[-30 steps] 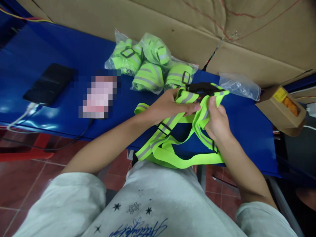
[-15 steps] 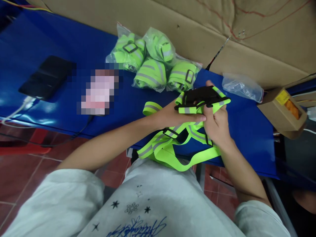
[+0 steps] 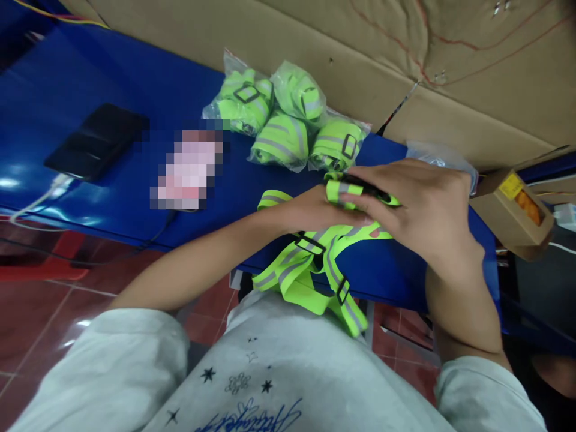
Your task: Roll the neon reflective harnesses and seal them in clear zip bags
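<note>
A neon yellow-green reflective harness (image 3: 299, 264) with grey stripes and black sliders is between my hands. My left hand (image 3: 312, 210) holds its bundled upper part from below, the fingers partly hidden. From the right, my right hand (image 3: 414, 201) reaches over that bundle, back of the hand upward, fingers closed around the folded strap and a black part. The black part is mostly covered by the right hand. Loose straps hang down over the table's front edge towards my shirt. One strap loop stands out behind my left wrist.
Several clear bags (image 3: 279, 141) of rolled harnesses lie together at the back of the blue table (image 3: 148, 78). To the left are a black power bank (image 3: 96, 141) with a white cable and a blurred-out phone (image 3: 189, 168). A plastic bag (image 3: 443, 157) and a small cardboard box (image 3: 513, 210) lie right.
My right hand has turned over and come across the top of the bundle, covering most of the black part. The hanging straps have dropped lower and swung inward on the right.
</note>
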A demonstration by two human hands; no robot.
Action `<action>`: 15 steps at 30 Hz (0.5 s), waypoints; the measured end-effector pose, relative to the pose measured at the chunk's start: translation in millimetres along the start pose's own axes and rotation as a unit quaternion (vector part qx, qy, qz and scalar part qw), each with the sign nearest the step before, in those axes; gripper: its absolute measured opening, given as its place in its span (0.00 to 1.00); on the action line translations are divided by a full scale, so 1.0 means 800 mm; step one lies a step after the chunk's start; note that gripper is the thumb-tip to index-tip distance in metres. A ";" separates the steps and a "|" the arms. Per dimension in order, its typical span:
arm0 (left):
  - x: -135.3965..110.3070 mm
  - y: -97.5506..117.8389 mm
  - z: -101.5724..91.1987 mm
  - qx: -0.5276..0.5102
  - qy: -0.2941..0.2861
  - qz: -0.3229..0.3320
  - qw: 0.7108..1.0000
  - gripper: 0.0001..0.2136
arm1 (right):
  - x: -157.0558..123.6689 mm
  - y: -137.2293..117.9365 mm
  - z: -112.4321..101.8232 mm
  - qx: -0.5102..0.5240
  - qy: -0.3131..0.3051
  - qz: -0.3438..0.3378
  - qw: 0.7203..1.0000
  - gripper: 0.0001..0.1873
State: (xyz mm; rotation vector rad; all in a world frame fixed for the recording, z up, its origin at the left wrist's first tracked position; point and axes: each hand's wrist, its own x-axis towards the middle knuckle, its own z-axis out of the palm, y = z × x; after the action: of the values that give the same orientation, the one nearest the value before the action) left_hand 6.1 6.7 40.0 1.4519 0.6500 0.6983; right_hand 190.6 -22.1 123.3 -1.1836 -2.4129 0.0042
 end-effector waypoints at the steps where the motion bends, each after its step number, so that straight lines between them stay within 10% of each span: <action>1: -0.001 0.001 0.002 -0.042 -0.005 -0.005 0.999 0.20 | 0.002 0.000 0.001 0.003 0.034 0.018 0.999 0.20; 5: -0.001 0.005 0.010 -0.132 0.005 0.012 0.991 0.20 | 0.014 0.004 -0.004 0.060 0.106 0.126 0.985 0.28; 15: -0.004 0.004 0.008 -0.098 -0.043 0.007 0.994 0.19 | 0.017 0.024 -0.002 0.242 0.047 0.251 0.936 0.20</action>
State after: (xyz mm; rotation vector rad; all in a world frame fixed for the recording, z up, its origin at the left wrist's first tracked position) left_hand 8.7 0.5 43.6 1.2992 0.4916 0.6876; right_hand 198.7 0.0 126.2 -1.4647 -1.8098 0.6442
